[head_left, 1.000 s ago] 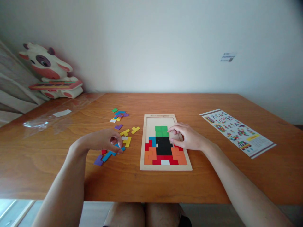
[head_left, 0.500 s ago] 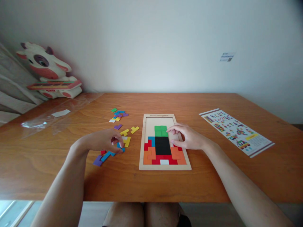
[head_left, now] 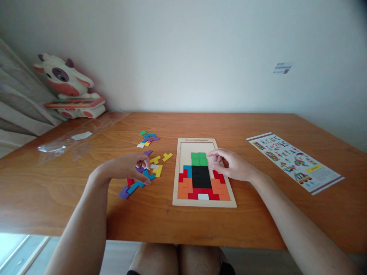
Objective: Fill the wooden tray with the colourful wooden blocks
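My left hand [head_left: 127, 168] hovers over loose puzzle pieces left of the board, thumb and fingers apart with nothing between them. Beneath and beside it lie a blue piece [head_left: 149, 175], a yellow piece [head_left: 158, 171], a purple piece [head_left: 124, 193] and a red piece [head_left: 130, 181], which the hand partly covers. Over the right side of the wooden puzzle board [head_left: 175, 183], my right hand [head_left: 231, 164] is open, its fingertips near the green pieces [head_left: 198, 159]. Black pieces [head_left: 201, 177] fill the board's middle, with red, orange, blue and white ones around them.
More loose pieces, including a green one [head_left: 142, 133], lie farther back on the left. A printed pattern sheet [head_left: 295, 162] rests on the right. Clear plastic wrapping [head_left: 57, 148] and a cow-shaped toy keyboard [head_left: 71, 89] occupy the left rear of the table [head_left: 160, 225].
The whole view has shifted slightly, so the scene sits farther right. My left thumb and fingers have spread wider and the hand uncovers more pieces. The right hand stays by the green pieces.
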Motion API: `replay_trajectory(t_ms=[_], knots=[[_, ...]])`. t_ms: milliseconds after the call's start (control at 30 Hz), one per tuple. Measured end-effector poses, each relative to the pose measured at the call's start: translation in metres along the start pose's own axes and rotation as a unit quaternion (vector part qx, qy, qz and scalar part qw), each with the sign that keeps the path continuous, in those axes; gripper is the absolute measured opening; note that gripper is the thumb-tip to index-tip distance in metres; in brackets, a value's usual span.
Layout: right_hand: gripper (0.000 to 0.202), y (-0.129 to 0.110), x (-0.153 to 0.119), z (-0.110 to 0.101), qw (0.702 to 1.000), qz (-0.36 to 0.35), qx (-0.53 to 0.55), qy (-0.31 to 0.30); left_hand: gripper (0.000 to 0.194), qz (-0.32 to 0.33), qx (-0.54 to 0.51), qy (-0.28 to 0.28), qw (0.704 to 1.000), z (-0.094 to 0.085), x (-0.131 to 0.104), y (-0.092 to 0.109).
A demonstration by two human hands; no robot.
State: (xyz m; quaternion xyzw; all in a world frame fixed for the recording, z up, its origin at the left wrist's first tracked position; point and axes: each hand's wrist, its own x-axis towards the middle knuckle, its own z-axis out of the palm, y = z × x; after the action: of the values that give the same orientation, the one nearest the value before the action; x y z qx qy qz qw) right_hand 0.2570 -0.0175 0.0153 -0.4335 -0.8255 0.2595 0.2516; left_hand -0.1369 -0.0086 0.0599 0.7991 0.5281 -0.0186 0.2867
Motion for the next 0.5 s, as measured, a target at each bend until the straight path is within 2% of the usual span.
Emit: replay_trajectory(t_ms=[100,200,500], knots=[[0.030,0.0007,0.0000,0.0001,1.000,-0.003,0.001,0.006,0.044,-0.029,0.000,0.001,1.000,0.0002,0.0028,-0.0036],[0.031,0.0009,-0.0001,0.0003,1.000,0.001,0.005,0.009,0.040,-0.029,0.001,0.010,1.000,0.0002,0.0059,-0.0033],[0.029,-0.0023,0.0015,0.0005,1.000,0.015,0.024,0.013,0.034,0.056,0.023,0.072,0.996,0.0031,0.0105,0.0022]])
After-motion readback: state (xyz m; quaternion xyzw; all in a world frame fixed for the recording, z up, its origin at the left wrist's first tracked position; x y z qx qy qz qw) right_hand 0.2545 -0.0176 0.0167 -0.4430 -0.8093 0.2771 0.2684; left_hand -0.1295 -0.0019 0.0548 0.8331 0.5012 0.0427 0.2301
